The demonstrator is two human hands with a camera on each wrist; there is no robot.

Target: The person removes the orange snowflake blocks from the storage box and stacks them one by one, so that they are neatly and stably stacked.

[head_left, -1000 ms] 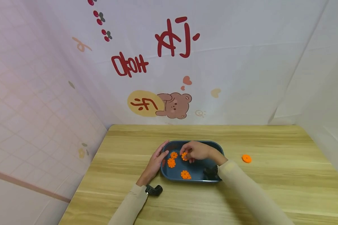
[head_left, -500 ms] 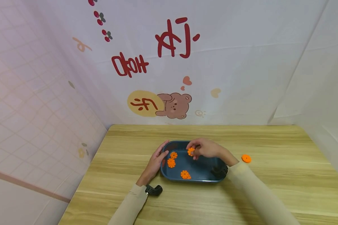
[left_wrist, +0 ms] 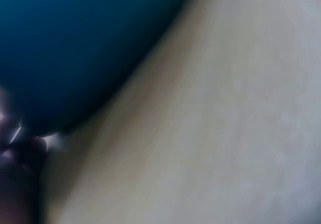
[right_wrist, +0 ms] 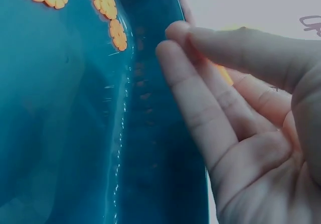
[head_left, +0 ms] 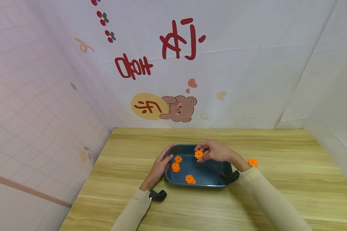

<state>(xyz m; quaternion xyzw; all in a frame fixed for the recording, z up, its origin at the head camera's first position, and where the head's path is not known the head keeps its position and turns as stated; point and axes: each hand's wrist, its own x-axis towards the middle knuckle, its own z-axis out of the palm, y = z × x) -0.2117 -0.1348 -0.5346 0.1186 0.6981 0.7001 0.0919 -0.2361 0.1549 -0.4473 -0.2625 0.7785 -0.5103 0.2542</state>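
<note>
In the head view my right hand (head_left: 216,151) is over the far side of a dark blue oval-cornered tray (head_left: 206,175), pinching an orange notched plastic disc (head_left: 199,154) between thumb and fingers. The right wrist view shows only a sliver of that orange disc (right_wrist: 225,75), the rest hidden behind the fingers (right_wrist: 200,111). My left hand (head_left: 158,166) holds the tray's left end, thumb over the rim and fingers along the outer wall. More orange discs (head_left: 175,167) lie on the tray's left floor, and overlapping discs (head_left: 190,179) lie by its near wall.
A separate orange disc (head_left: 252,163) lies on the wooden table (head_left: 289,179) right of the tray, partly behind my right wrist. Printed white cloth walls (head_left: 248,80) stand at the back and both sides. Dark wrist cameras (head_left: 159,195) are strapped to both wrists.
My right hand has lifted the pinched disc up and to the right, away from the discs at the tray's left end. The left hand and tray have stayed put.
</note>
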